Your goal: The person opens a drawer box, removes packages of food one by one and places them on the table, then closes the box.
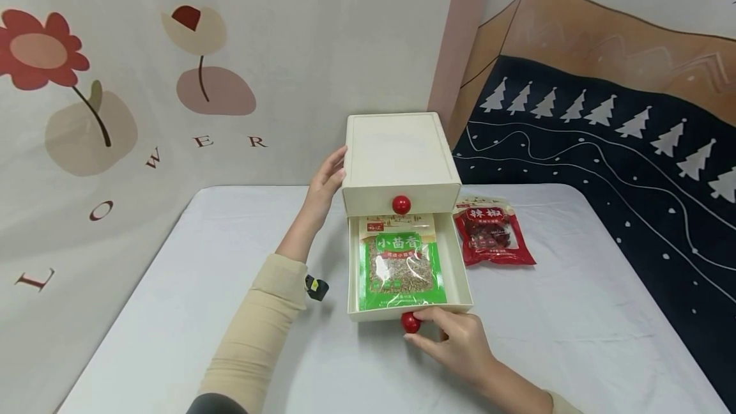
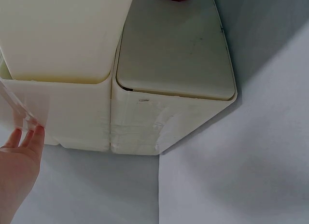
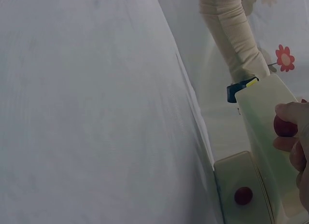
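A cream two-drawer box (image 1: 397, 149) stands at the back of the table, its lower drawer (image 1: 353, 273) pulled out towards me. Inside that drawer lies a green-edged packet of fennel seeds (image 1: 405, 267), face up. My right hand (image 1: 460, 345) pinches the lower drawer's red knob (image 1: 411, 322) between thumb and fingers; the right wrist view shows the same grip on the knob (image 3: 285, 127). With extended fingers, my left hand (image 1: 325, 189) touches the left side of the box. The left wrist view also has those fingertips against the cream wall (image 2: 77, 113).
A red packet of dried chillies (image 1: 493, 235) lies on the white tablecloth (image 1: 552, 312), right of the box. The upper drawer, with its red knob (image 1: 401, 204), is closed. Patterned cloths (image 1: 316, 30) hang behind the table. A black wrist camera (image 1: 316, 287) sits at the left sleeve.
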A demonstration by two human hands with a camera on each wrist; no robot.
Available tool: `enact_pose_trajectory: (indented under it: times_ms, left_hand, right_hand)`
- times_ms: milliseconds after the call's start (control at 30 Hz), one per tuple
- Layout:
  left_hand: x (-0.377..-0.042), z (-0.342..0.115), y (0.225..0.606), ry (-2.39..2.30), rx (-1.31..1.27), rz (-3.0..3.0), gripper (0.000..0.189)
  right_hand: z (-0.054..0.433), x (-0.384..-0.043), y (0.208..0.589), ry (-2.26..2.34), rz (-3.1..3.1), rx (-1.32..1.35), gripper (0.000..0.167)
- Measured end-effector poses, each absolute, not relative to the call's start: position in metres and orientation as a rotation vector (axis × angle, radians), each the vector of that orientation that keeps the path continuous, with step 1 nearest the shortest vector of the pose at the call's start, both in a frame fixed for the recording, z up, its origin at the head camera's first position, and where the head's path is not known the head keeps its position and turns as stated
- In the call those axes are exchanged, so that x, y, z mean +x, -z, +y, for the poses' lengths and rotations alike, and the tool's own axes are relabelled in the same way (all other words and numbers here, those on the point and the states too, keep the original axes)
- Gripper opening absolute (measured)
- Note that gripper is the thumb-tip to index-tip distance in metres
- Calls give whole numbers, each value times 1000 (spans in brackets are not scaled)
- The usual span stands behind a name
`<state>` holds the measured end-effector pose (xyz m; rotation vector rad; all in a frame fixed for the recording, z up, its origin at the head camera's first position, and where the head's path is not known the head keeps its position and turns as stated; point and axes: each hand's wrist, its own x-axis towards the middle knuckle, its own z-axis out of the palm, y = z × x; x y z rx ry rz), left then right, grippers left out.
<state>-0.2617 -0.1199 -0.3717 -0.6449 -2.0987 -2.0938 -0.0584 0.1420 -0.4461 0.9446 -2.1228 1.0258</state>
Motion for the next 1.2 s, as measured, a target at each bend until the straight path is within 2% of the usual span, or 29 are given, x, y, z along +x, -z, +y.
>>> enact_pose_trajectory:
  times_ms: [1067,1200]
  left_hand:
    - [-261,-120,372,2069,-638,-2113,58]
    - [-253,-119,363,2086,-650,-2110,59]
  right_hand:
    - [152,-63,406,-1163,-1920,935,27]
    - [152,-66,399,-1143,-1904,899,27]
